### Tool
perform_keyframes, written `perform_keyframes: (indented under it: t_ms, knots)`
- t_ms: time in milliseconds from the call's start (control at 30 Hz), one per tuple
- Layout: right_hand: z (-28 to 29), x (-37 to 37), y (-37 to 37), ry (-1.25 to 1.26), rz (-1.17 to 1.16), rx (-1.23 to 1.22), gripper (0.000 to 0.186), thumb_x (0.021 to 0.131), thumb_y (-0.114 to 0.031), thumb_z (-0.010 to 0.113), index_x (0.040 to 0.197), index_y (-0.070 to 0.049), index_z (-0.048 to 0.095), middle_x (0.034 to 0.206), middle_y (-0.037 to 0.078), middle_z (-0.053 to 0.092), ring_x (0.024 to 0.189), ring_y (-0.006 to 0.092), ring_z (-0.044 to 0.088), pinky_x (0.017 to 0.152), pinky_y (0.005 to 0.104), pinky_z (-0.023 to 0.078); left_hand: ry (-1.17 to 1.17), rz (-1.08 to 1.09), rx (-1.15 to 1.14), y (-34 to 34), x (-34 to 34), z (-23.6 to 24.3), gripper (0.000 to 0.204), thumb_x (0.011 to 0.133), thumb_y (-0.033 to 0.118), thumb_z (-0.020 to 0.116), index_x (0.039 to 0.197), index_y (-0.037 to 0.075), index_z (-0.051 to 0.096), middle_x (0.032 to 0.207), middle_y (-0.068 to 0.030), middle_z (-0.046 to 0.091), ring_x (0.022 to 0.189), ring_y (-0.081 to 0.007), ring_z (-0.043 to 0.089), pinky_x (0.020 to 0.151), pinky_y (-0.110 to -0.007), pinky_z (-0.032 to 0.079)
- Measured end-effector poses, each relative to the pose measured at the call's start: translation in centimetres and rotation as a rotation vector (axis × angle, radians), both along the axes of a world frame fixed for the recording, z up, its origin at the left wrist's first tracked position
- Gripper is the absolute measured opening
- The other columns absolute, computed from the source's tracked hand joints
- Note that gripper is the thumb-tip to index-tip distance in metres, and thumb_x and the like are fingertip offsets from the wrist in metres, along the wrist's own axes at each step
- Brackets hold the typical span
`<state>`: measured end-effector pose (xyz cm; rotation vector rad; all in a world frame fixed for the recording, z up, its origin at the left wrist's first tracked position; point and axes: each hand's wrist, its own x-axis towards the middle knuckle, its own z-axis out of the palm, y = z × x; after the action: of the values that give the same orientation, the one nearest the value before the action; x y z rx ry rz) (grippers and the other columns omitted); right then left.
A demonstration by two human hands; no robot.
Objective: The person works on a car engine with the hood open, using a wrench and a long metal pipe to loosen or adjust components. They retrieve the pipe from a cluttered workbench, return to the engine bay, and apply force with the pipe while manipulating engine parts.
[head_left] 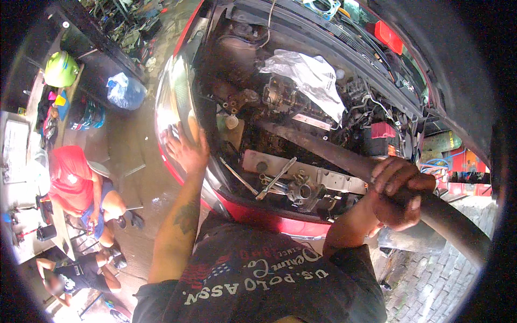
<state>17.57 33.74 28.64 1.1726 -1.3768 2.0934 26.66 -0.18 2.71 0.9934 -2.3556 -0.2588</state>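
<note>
My right hand (401, 188) is wrapped round a long, thick, dark pipe (334, 151). The pipe slants from the engine bay, past my right side, to the picture's right edge; its far end dips in beside the engine (280, 97), where I cannot make out what it meets. My left hand (187, 148) lies with fingers apart on the headlight (175, 102) of a red car. On the front panel (258, 161) nearest me are a combination wrench (277, 177), a long thin metal tool (238, 175) and a metal throttle body (301, 192). White sheeting (307, 72) partly covers the engine.
The raised hood (458, 70) hangs over the right side. At left, two people sit, one in a red shirt (70, 175), one in dark clothes (81, 277). A green helmet (61, 69) tops a bench; a blue bag (126, 91) stands near. Paving (431, 280) lies at right.
</note>
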Motion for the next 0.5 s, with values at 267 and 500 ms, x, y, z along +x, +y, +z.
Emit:
perform_keyframes:
  t_ms: [267, 500]
  knots:
    - [-2.4, -0.8, -1.6, -0.066, 0.058, -0.072, 0.035, 0.088, -0.033, 0.066, 0.101, -0.003, 0.053, 0.063, 0.014, 0.055, 0.048, 0.027, 0.053, 0.046, 0.0432, 0.045, -0.021, 0.019, -0.003, 0.0, -0.1, 0.1, 0.071, 0.089, 0.049, 0.061, 0.145, 0.01, 0.043, 0.147, -0.0244, 0.036, 0.142, -0.0421, 0.026, 0.114, -0.057, 0.022]
    - [-1.4, -1.0, -1.5, 0.032, 0.138, 0.062, 0.027, 0.092, -0.03, 0.053, 0.098, -0.004, 0.047, 0.065, 0.01, 0.051, 0.048, 0.0208, 0.051, 0.047, 0.0379, 0.044, -0.033, 0.01, -0.001, 0.0, 0.0, 0.2, 0.07, 0.089, 0.05, 0.061, 0.144, 0.01, 0.044, 0.148, -0.0253, 0.036, 0.142, -0.0424, 0.027, 0.114, -0.057, 0.023]
